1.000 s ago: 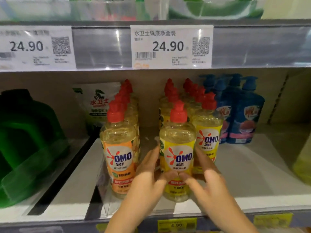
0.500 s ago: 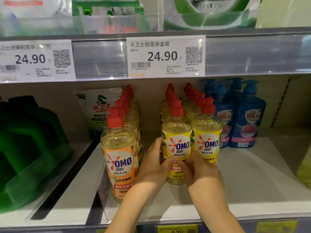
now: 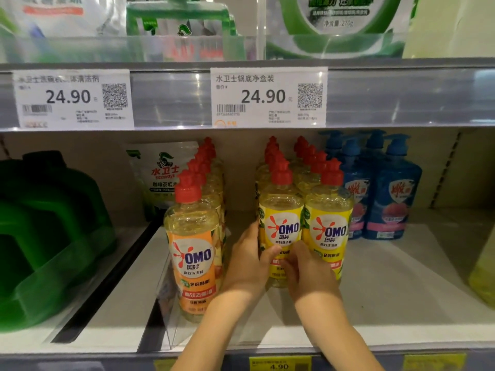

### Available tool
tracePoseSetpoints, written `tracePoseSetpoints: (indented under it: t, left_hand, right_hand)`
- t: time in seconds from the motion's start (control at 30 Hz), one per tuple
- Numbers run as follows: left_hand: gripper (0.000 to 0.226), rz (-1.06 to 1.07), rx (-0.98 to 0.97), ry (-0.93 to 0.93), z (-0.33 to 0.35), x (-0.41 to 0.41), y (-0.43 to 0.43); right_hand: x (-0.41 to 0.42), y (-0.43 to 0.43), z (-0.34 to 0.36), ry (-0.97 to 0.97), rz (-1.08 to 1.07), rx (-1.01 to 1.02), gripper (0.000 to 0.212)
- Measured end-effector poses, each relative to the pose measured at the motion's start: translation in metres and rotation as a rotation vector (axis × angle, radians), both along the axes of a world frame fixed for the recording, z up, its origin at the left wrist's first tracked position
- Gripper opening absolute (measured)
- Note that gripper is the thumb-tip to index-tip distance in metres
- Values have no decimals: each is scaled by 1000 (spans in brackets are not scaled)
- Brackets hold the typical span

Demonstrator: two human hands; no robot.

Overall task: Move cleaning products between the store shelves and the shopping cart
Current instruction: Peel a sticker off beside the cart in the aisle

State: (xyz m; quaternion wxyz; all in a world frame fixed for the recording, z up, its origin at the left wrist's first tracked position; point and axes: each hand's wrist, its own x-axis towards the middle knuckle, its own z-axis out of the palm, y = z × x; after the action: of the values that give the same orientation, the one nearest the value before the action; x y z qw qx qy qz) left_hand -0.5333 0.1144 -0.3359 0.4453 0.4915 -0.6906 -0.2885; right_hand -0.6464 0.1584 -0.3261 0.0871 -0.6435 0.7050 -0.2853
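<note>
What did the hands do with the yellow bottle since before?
The left hand and right hand pushed the yellow bottle backward until it stood level with its yellow neighbour. They still hold it. The orange bottle and blue bottles stayed put.

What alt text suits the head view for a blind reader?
The left hand and right hand grip a clear, red-capped, yellow-labelled OMO bottle on the white store shelf, beside its twin; orange-labelled OMO bottles stand left, blue pump bottles right.

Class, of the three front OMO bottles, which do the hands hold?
The middle bottle, left of the two yellow-labelled ones: left hand and right hand grip its lower half. The orange-labelled bottle stands apart.
</note>
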Motion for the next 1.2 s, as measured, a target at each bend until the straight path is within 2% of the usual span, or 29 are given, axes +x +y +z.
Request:
tracePoseSetpoints:
  t: [0.07,0.17,0.2,0.23,0.37,0.5,0.87,1.2]
  left_hand:
    - [50,8,5,-49,0,-2,6]
    - [76,26,35,-55,-1,-4,20]
    - [79,22,45,-20,-2,-4,27]
    - [75,9,43,24,-1,-2,35]
    - [35,-127,56,171,20,5,75]
    - [31,-148,21,275,33,6,102]
    - [34,113,-26,399,20,52,189]
    - [30,481,-75,443,7,172,291]
  right_hand:
    - [-3,5,-6,-100,6,-84,18]
    - [-10,19,-11,-334,48,-278,3]
    - [-12,24,-11,-409,97,-321,7]
    - [-15,28,-10,-478,152,-341,10]
    - [-28,44,1,-665,324,-315,14]
    - [-32,58,10,-837,433,-318,13]
    - [11,106,11,-947,820,-116,31]
    - [150,155,0,-947,1118,144,37]
